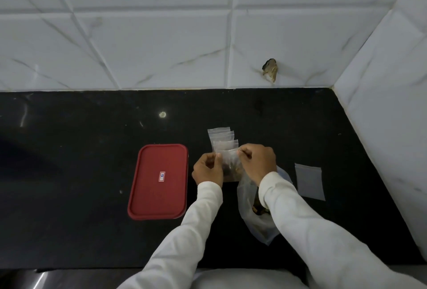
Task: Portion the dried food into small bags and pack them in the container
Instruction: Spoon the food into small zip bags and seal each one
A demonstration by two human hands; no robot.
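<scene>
My left hand [208, 168] and my right hand [258, 161] pinch the two top corners of a small clear zip bag [230, 161] with dark dried food in its lower part. Just behind it lies a short overlapping row of small clear bags [220, 137] on the black counter. A larger clear bag of dried food [256, 217] lies under my right forearm, partly hidden. One empty small bag [309, 181] lies flat to the right. The red-lidded container [158, 181] sits closed to the left of my hands.
The black counter [80, 150] ends at a white tiled wall behind and another tiled wall on the right. A chipped hole [269, 70] shows in the back wall. The counter's front edge runs just below my arms.
</scene>
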